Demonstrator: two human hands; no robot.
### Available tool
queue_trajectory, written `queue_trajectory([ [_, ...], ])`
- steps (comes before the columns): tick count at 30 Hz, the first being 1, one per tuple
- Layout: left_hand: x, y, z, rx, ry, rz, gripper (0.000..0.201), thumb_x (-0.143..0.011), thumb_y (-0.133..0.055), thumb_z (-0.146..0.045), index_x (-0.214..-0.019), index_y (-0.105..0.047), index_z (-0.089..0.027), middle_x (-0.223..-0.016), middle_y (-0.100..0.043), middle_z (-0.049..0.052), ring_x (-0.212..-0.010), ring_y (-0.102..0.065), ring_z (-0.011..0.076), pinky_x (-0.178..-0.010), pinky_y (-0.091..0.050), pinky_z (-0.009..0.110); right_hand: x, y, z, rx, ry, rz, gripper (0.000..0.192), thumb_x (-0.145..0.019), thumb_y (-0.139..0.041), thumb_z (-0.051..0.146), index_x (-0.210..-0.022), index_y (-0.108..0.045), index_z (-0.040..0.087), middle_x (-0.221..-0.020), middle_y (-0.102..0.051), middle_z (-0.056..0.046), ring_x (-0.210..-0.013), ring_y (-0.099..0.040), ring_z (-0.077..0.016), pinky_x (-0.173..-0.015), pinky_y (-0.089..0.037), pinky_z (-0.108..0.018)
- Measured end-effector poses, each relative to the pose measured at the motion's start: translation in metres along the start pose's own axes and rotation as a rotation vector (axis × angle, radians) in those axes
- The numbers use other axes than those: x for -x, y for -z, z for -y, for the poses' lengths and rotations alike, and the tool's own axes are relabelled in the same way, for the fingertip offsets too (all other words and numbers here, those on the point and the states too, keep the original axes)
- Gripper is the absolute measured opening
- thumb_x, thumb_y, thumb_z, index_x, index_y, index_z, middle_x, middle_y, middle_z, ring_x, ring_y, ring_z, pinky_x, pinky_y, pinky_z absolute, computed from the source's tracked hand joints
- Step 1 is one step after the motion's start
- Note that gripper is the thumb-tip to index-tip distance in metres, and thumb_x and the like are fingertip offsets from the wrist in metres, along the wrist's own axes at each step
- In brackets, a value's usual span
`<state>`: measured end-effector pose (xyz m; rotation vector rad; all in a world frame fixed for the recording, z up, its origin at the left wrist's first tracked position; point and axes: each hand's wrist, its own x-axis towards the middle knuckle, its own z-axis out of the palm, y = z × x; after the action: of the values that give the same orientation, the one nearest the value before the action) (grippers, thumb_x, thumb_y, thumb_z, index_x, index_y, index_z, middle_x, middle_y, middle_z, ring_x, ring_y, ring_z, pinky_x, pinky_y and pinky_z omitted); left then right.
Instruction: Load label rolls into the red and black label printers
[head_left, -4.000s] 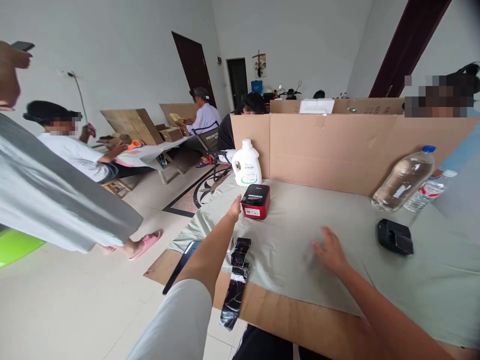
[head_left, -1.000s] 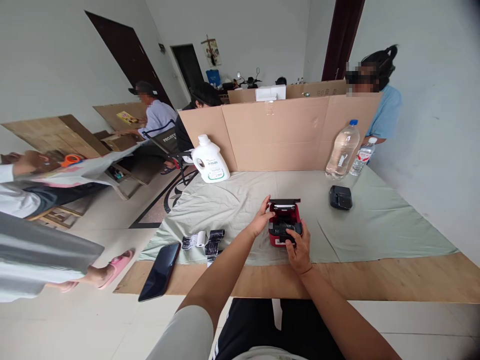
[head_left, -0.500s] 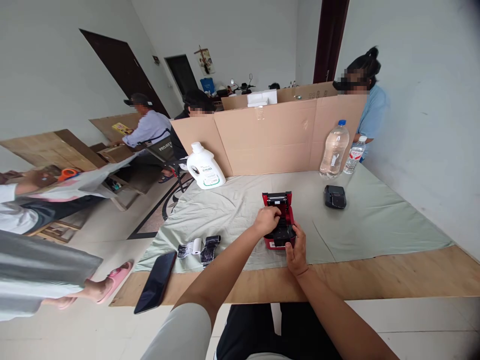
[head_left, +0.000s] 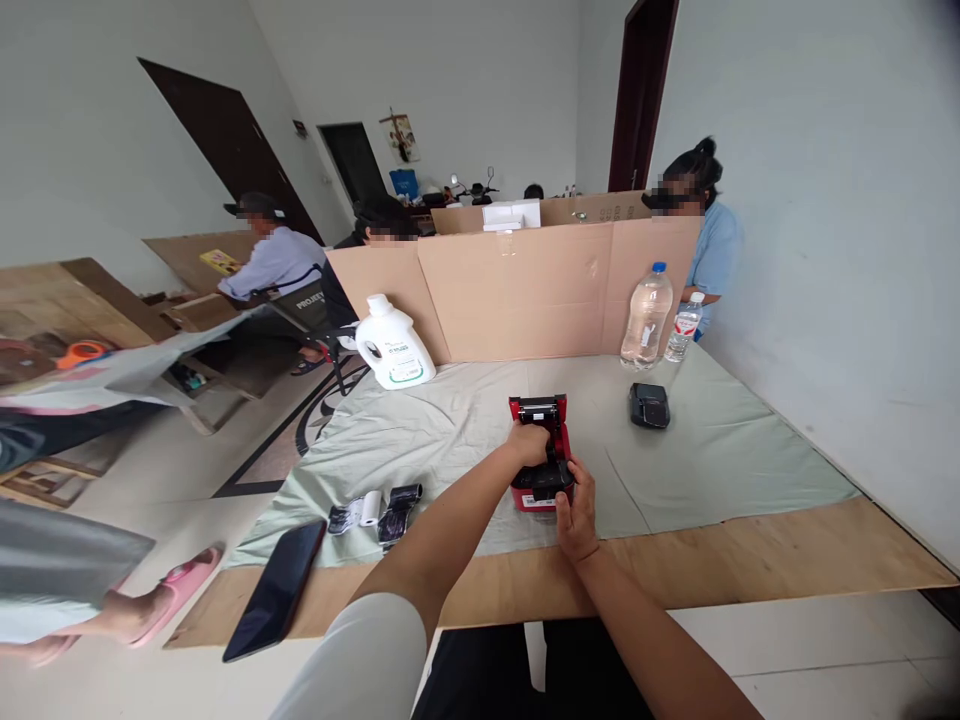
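Left hand [head_left: 529,443] curled inside opened red label printer [head_left: 541,455], mid-table [head_left: 750,570]; right hand [head_left: 574,510] clasped on its near edge. Paper rolls [head_left: 375,512] at nine o'clock; black device [head_left: 649,405] at one o'clock; open cloth between.

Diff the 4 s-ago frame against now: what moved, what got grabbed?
The red printer came from the far left of the cloth toward the table's near edge, and its lid now stands open. The left hand reaches into it; the right hand, earlier flat on the cloth, holds its front. The black device, bottles and jug stayed put.
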<state>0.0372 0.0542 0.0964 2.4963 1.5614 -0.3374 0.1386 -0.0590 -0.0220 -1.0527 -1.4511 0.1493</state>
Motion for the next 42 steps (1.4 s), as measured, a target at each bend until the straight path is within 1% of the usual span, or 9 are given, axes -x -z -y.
queue_trajectory([
  [4, 0.011, 0.005, 0.010, 0.269, -0.017, -0.130, 0.042, -0.064, -0.068, -0.028, -0.104, -0.068, -0.018, -0.106, -0.069, 0.008, -0.099, -0.062, 0.0261, -0.085, -0.046, 0.032, -0.001, 0.001, -0.001, 0.009, 0.000, 0.007, 0.045, -0.094, -0.036, 0.035, -0.135, -0.037, 0.018, -0.134, -0.045, -0.016, -0.123, -0.045, -0.0272, -0.099, -0.041, -0.054],
  [7, 0.026, 0.009, 0.021, 0.630, -0.084, -0.187, 0.036, -0.063, -0.065, -0.023, -0.099, -0.068, -0.016, -0.102, -0.069, 0.005, -0.094, -0.062, 0.0222, -0.081, -0.047, 0.029, -0.002, 0.001, 0.000, 0.007, 0.002, 0.000, 0.044, -0.094, -0.036, 0.036, -0.134, -0.038, 0.017, -0.133, -0.045, -0.017, -0.122, -0.045, -0.0269, -0.099, -0.041, -0.054],
  [12, 0.059, 0.002, 0.057, 1.436, -0.218, 0.126, 0.032, -0.066, -0.063, -0.029, -0.092, -0.066, -0.011, -0.083, -0.067, 0.005, -0.079, -0.063, 0.0180, -0.074, -0.049, 0.030, -0.003, 0.003, 0.000, 0.001, 0.005, 0.010, 0.043, -0.095, -0.035, 0.037, -0.133, -0.039, 0.017, -0.133, -0.046, -0.017, -0.122, -0.045, -0.0268, -0.100, -0.040, -0.054],
  [15, 0.078, -0.011, 0.094, 1.628, -0.115, 0.196, 0.041, -0.063, -0.069, -0.033, -0.099, -0.064, -0.013, -0.088, -0.067, 0.005, -0.080, -0.063, 0.0177, -0.075, -0.049, 0.031, -0.003, 0.003, -0.002, 0.008, 0.011, 0.020, 0.043, -0.094, -0.035, 0.036, -0.133, -0.039, 0.017, -0.134, -0.046, -0.016, -0.123, -0.045, -0.0269, -0.100, -0.040, -0.054],
  [22, 0.102, -0.039, 0.167, 1.466, 0.208, 0.108, 0.039, -0.058, -0.070, -0.030, -0.092, -0.061, -0.015, -0.084, -0.066, 0.004, -0.081, -0.062, 0.0185, -0.069, -0.048, 0.027, -0.004, 0.001, -0.003, -0.002, 0.001, 0.004, 0.041, -0.093, -0.037, 0.035, -0.131, -0.041, 0.017, -0.133, -0.047, -0.016, -0.122, -0.046, -0.0275, -0.099, -0.040, -0.055],
  [30, 0.106, -0.052, 0.180, 0.931, 0.293, 0.263, 0.032, -0.050, -0.068, -0.022, -0.081, -0.064, -0.017, -0.075, -0.063, 0.002, -0.076, -0.060, 0.0206, -0.060, -0.046, 0.026, -0.004, 0.001, -0.002, 0.007, -0.002, 0.007, 0.040, -0.093, -0.037, 0.034, -0.129, -0.042, 0.017, -0.132, -0.047, -0.017, -0.121, -0.046, -0.0273, -0.099, -0.040, -0.055],
  [33, 0.112, -0.040, 0.191, 1.027, 0.268, 0.167, 0.037, -0.053, -0.069, -0.028, -0.088, -0.062, -0.017, -0.079, -0.064, 0.001, -0.076, -0.060, 0.0192, -0.064, -0.048, 0.027, -0.004, 0.002, -0.002, 0.017, -0.001, 0.009, 0.040, -0.093, -0.037, 0.034, -0.129, -0.043, 0.017, -0.132, -0.048, -0.016, -0.121, -0.046, -0.0272, -0.099, -0.040, -0.055],
  [37, 0.138, -0.005, 0.232, 1.250, 0.236, 0.067, 0.051, -0.055, -0.074, -0.038, -0.099, -0.061, -0.016, -0.087, -0.066, 0.002, -0.080, -0.061, 0.0180, -0.071, -0.050, 0.028, -0.004, 0.003, -0.003, 0.002, -0.008, 0.022, 0.040, -0.093, -0.038, 0.033, -0.129, -0.043, 0.017, -0.133, -0.048, -0.016, -0.122, -0.046, -0.0269, -0.100, -0.039, -0.055],
  [42, 0.187, 0.023, 0.283, 1.184, 0.484, 0.317, 0.050, -0.050, -0.080, -0.028, -0.096, -0.066, -0.016, -0.084, -0.068, 0.006, -0.076, -0.064, 0.0209, -0.066, -0.052, 0.030, -0.004, 0.002, -0.004, 0.005, -0.005, 0.007, 0.039, -0.093, -0.039, 0.032, -0.129, -0.043, 0.016, -0.132, -0.048, -0.016, -0.122, -0.046, -0.0270, -0.100, -0.038, -0.055],
])
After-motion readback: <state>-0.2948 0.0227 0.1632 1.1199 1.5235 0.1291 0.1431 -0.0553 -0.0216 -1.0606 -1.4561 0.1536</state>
